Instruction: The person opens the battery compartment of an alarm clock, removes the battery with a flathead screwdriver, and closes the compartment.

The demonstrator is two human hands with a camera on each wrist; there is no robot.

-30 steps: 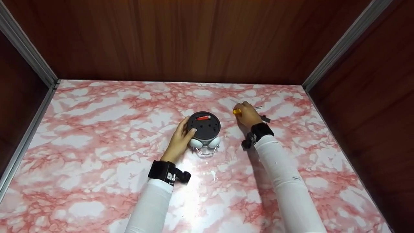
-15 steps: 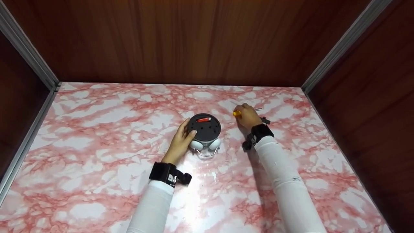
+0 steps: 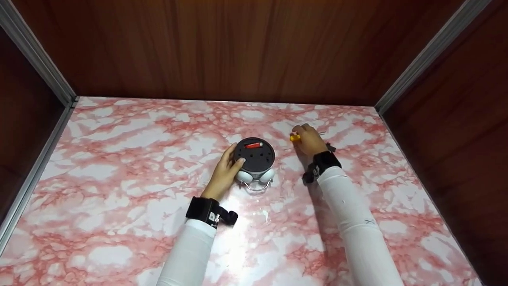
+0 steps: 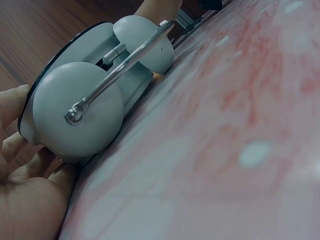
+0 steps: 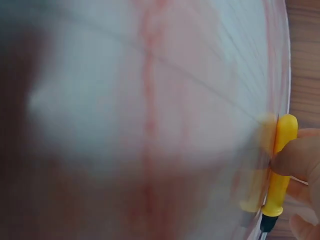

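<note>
A twin-bell alarm clock (image 3: 254, 161) has its black back turned up, and a red battery (image 3: 253, 145) sits in the slot there. My left hand (image 3: 224, 172) holds the clock by its left side, thumb over the rim of the back. In the left wrist view the white bells (image 4: 80, 107) and metal handle (image 4: 125, 65) show close to the tabletop. My right hand (image 3: 310, 141) pinches the yellow handle of a screwdriver (image 5: 286, 135) lying low along the table. Its thin metal shaft (image 3: 322, 133) sticks out past the hand.
A small black piece (image 3: 330, 147) lies beside the right wrist, partly hidden by it; its kind is unclear. The red-and-white marbled tabletop (image 3: 119, 178) is bounded by brown wood-grain panels (image 3: 222, 51) at the back and both sides.
The head view has shifted slightly. Both hands stay almost in place, the left on the clock and the right at the screwdriver; the right fingers look slightly lifted.
</note>
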